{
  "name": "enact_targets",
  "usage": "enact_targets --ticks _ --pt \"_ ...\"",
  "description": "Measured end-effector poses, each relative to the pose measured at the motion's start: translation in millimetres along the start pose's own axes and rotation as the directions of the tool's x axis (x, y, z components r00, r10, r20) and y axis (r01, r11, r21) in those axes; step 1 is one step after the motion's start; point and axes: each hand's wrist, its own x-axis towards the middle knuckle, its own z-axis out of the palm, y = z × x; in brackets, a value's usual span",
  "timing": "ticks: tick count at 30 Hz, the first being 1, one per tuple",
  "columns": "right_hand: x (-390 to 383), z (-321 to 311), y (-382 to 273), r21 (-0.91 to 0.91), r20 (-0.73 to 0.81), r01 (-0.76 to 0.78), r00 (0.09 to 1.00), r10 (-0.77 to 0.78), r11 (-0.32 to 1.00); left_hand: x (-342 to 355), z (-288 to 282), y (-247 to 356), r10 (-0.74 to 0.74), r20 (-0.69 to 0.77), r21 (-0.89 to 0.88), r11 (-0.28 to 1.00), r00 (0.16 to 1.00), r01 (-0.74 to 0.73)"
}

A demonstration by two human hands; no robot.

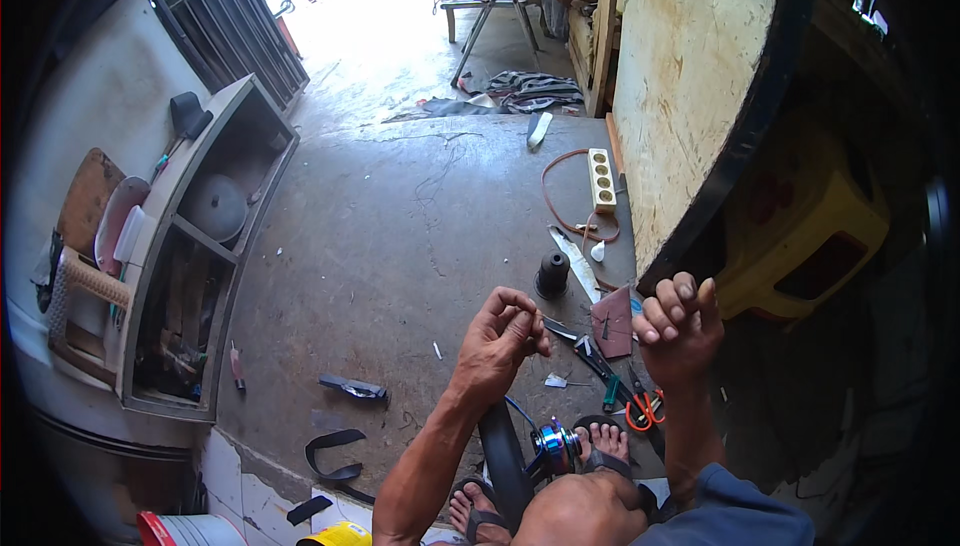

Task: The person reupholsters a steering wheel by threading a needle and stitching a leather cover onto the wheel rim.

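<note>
My left hand [503, 329] is raised in front of me, thumb and fingertips pinched together. Anything between them is too small to make out. To its right, my right hand [683, 331] is held up with its fingers curled; I cannot see what, if anything, they grip. Below, between my legs, is a thick black rounded piece [504, 466] with a shiny blue-violet metal spool-like part [553, 444] beside it. Between the hands lie long-bladed shears [592, 354] and a reddish-brown flat piece [612, 323]. Orange-handled scissors [645, 409] lie below my right hand.
A black tapered rubber-looking piece [552, 275] stands on the floor near a white power strip [601, 181]. Left is an open-fronted cabinet [235, 256]; right, a large pale board [690, 76] and a yellow plastic body [810, 221]. Black strips [352, 387] lie on the floor.
</note>
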Motion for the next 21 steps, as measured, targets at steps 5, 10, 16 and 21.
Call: enact_targets --ticks 5,10,16,21 --pt "-3.3 -1.1 -10.5 -0.843 -0.117 -0.020 0.982 -0.146 0.538 3.7 8.4 3.3 -0.055 -0.099 0.147 0.987 0.994 0.070" --pt "4.8 19.8 26.7 -0.881 -0.172 -0.086 0.974 -0.146 0.465 1.7 8.5 3.6 -0.043 -0.169 0.192 0.978 0.985 0.075" --pt "3.5 14.7 45.8 -0.953 -0.135 -0.107 0.987 -0.083 0.283 5.3 -4.1 -5.3 -0.050 -0.184 0.194 0.977 0.982 0.086" --pt "7.5 11.3 62.9 -0.950 -0.147 -0.117 0.986 -0.081 0.291 3.1 -2.5 -2.3 -0.059 -0.181 -0.034 0.998 0.982 0.054"
